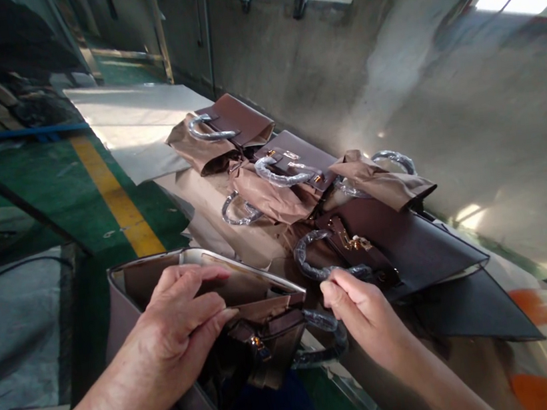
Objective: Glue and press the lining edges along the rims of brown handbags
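A dark brown handbag stands with its top open right in front of me, showing a light tan lining. My left hand is over its mouth, fingers stretched out and apart, with the thumb by the front rim. On the front hang a gold-coloured clasp and a plastic-wrapped handle. My right hand is closed beside this handle, close to the wrapped handle of a neighbouring brown bag. What its fingers pinch, if anything, is hidden.
Several more brown bags with wrapped handles and brown paper lie along a cardboard-covered surface. Beyond is a pale board. A grey wall rises at the right. Green floor with a yellow stripe runs at the left.
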Motion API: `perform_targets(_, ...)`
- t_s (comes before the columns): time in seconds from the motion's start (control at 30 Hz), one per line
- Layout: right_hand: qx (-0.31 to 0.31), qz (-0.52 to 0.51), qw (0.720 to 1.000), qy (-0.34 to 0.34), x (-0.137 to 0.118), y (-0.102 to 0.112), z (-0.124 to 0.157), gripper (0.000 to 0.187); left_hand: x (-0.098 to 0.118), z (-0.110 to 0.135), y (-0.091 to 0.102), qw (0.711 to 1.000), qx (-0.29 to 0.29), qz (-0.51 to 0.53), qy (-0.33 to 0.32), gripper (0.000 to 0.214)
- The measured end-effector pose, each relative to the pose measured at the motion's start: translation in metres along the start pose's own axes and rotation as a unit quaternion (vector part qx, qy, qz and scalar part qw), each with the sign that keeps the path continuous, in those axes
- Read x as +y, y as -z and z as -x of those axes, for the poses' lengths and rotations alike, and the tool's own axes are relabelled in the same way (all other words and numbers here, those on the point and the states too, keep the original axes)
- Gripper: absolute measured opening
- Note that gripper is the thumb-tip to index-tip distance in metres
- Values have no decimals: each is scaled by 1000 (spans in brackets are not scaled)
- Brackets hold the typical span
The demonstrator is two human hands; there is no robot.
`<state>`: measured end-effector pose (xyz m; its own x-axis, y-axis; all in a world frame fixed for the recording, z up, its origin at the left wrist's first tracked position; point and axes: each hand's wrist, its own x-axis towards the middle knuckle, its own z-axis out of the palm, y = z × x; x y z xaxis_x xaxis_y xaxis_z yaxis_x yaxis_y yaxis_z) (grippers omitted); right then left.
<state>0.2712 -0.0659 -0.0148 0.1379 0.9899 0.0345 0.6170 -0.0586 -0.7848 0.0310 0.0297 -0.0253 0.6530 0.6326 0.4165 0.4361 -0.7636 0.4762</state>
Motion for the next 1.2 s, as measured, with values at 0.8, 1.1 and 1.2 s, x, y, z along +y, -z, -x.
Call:
perform_targets(0.8, -191, -23, 981, -39, -21, -10, -33, 19, -2, 1, -5, 999, 47, -5, -17, 27)
perform_targets(1.1, -174, -101, 976, -84, -8, -19, -28, 18, -7, -5, -14, 998, 58, 8, 3, 23)
perform_targets(1.2, -169, -85, 979, -82, -9, -20, -27, 17, -8, -7, -15, 998, 60, 4, -5, 26)
